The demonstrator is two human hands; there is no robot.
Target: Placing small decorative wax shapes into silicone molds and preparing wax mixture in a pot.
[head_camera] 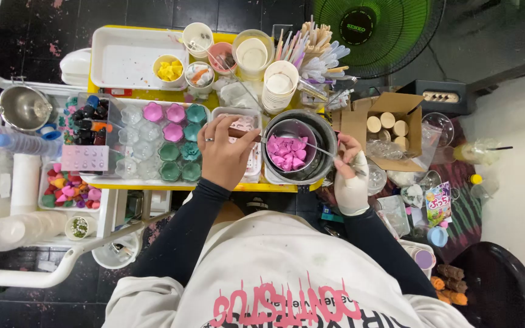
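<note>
From up here I see my left hand [225, 152] resting knuckles up over a clear tray [242, 124], its fingers [219, 129] curled round a brown handle [244, 133] that runs toward the small metal pot [291, 130]. That pot holds pink wax chunks [287, 152] and sits inside a bigger steel pan [323, 136] at the right end of the yellow worktop [171, 183]. My right hand [350, 170], wrapped in a white glove, has its fingers [343, 144] pinched shut on a thin metal rod [317, 147] that crosses the pot's rim. Just left of my left hand lies a mould tray [174, 143] of pink and teal flower cups. To the right, an open brown cardboard box [387, 118] holds round pale lids; below it, near the floor, lies a small bright sweet packet [437, 203] in mixed colours
</note>
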